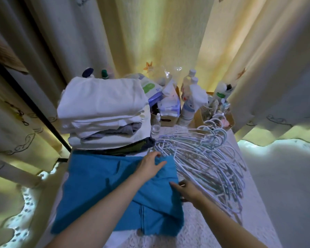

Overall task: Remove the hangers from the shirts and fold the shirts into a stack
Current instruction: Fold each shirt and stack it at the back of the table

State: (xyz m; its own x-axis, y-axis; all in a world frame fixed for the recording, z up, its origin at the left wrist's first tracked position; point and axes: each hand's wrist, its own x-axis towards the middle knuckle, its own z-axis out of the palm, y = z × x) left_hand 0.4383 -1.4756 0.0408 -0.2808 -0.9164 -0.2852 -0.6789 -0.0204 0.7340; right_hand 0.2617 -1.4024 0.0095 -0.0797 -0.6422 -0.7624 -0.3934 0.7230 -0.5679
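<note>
Left hand (150, 165) fingers lying straight, nearly together, pressing flat on blue shirt (97, 185) near its far right corner. Right hand (185, 191) fingers reaching onto shirt's right edge; pinching or just touching, cannot tell. Shirt lying part-folded on table (195, 230), touching folded stack (104, 104) behind, hangers (213, 167) piling just right.

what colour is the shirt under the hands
Plain teal blue, no pattern; the head view shows the shirt lying flat under the left hand.
</note>
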